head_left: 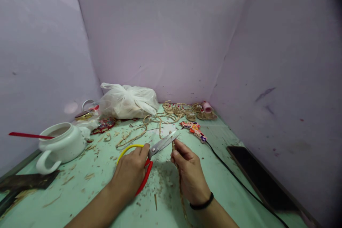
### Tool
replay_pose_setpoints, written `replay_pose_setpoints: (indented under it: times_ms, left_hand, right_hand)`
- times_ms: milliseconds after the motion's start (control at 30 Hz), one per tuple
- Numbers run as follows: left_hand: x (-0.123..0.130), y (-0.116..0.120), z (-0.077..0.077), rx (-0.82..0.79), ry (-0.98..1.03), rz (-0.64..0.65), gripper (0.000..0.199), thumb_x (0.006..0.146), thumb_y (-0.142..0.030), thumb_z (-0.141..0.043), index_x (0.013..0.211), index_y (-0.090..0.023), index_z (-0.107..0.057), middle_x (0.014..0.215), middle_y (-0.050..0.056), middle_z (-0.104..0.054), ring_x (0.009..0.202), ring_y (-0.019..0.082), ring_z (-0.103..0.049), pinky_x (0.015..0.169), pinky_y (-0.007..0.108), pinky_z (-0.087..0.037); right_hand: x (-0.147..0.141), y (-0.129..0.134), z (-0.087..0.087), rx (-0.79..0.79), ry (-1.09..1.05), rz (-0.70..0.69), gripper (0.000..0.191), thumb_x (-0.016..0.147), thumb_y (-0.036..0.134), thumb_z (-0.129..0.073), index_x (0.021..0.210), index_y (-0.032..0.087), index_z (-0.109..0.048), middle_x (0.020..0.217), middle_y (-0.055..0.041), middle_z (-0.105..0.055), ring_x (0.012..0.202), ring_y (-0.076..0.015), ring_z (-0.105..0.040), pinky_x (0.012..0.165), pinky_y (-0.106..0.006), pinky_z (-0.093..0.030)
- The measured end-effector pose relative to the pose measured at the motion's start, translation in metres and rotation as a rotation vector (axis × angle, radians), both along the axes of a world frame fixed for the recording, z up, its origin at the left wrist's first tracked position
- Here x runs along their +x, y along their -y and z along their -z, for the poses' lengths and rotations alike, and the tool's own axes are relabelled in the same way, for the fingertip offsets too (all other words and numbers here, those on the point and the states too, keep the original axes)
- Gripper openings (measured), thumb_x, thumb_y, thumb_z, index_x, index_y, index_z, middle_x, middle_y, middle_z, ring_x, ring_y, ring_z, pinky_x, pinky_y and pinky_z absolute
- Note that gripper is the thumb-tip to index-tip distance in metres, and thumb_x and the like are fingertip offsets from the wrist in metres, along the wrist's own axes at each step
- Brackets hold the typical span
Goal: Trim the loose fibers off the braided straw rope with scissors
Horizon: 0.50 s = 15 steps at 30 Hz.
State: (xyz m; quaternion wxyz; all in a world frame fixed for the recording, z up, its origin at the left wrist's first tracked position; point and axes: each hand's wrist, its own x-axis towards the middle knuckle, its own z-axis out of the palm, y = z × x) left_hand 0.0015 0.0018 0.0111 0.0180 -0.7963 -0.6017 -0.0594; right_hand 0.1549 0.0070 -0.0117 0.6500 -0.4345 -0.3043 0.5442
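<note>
My left hand [132, 171] is closed on a pair of scissors [160, 145] with one yellow and one red handle. The blades point up and to the right, their tips close to the fingers of my right hand [191, 171]. Between its thumb and fingers, my right hand pinches a braided straw cord [181, 188]. The cord's upper end stands by the blade tips, while its lower part hangs down toward the near edge. Whether the blades touch the cord I cannot tell. A longer loose length of braided cord [139, 135] lies curled on the table behind the scissors.
A white teapot [64, 146] with a red stick stands at left, near a dark flat tool [32, 181]. Behind are a white plastic bag [129, 101] and coiled straw pieces [191, 115]. A flower-patterned glue gun [196, 130] trails a cable past a dark phone-like slab [256, 174]. Straw scraps litter the table.
</note>
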Motion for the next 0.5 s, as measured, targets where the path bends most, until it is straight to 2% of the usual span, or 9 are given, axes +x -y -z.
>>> replay_pose_setpoints:
  times_ms: [133,300,400,500]
  left_hand:
    - [-0.002,-0.001,0.001,-0.023,0.016,0.011,0.039,0.079,-0.011,-0.035,0.116,-0.019,-0.042,0.096,0.008,-0.062,0.084,0.021,-0.059,0.069,0.03,-0.044]
    - [-0.005,-0.003,0.005,-0.017,0.099,0.032,0.036,0.077,-0.01,-0.035,0.109,-0.019,-0.047,0.091,0.008,-0.063,0.079,0.022,-0.06,0.065,0.03,-0.043]
    - [-0.005,-0.004,0.002,-0.057,0.341,0.058,0.022,0.076,-0.013,-0.038,0.09,-0.02,-0.054,0.077,0.004,-0.062,0.068,0.018,-0.057,0.06,0.026,-0.041]
    - [-0.004,-0.005,-0.003,-0.174,0.76,-0.015,0.012,0.078,-0.025,-0.041,0.083,-0.02,-0.051,0.061,-0.002,-0.055,0.05,0.012,-0.05,0.048,0.023,-0.038]
  right_hand:
    - [-0.001,-0.002,0.004,-0.003,-0.051,0.02,0.036,0.055,0.018,-0.069,0.09,0.019,-0.069,0.071,0.0003,-0.062,0.057,-0.0095,-0.047,0.057,-0.025,-0.039]
    - [-0.001,-0.004,0.008,0.014,-0.093,-0.007,0.037,0.055,0.019,-0.07,0.092,0.019,-0.068,0.07,0.0013,-0.061,0.055,-0.0081,-0.045,0.056,-0.023,-0.038]
    - [0.0,-0.003,0.003,0.026,-0.107,-0.053,0.036,0.056,0.019,-0.07,0.092,0.019,-0.067,0.068,0.0026,-0.06,0.053,-0.0068,-0.044,0.054,-0.021,-0.037]
    - [-0.003,0.002,-0.006,-0.03,-0.185,-0.126,0.032,0.053,0.018,-0.072,0.085,0.018,-0.067,0.066,0.0031,-0.058,0.051,-0.0059,-0.044,0.051,-0.019,-0.036]
